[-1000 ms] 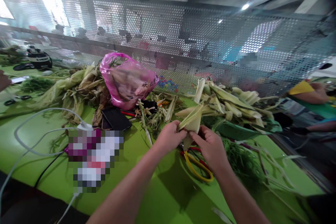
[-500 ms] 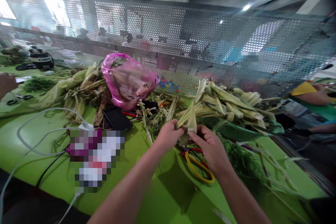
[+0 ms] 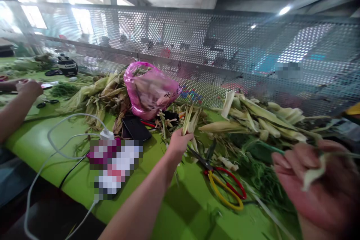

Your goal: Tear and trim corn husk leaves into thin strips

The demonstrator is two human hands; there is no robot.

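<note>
Where my left hand [image 3: 180,143] grips: a bunch of corn husk strips [image 3: 188,119], my fingers closed round their lower ends, the strips standing up out of my fist over the far middle of the table.
Right hand [image 3: 316,185]: close to the camera at the right edge and blurred, fingers curled, pinching a pale husk scrap [image 3: 311,174]; well apart from my left hand.
Scissors [image 3: 223,185]: lying flat between my two hands, one handle red and one yellow, blades pointing toward my left hand.
Green table [image 3: 174,213]: under everything, strewn with scraps of husk.
Husk pile [image 3: 261,118]: heaped beyond the scissors, on the right.
Black phone [image 3: 136,127]: just left of my left hand, lying flat.
Pink plastic bag [image 3: 150,90]: behind the phone, against the perforated metal screen [image 3: 210,45].
Unpeeled husks [image 3: 98,95]: piled left of the bag.
White cable [image 3: 64,137]: looping across the near left of the table.
Co-worker's hand [image 3: 29,89]: resting at the far left edge.
</note>
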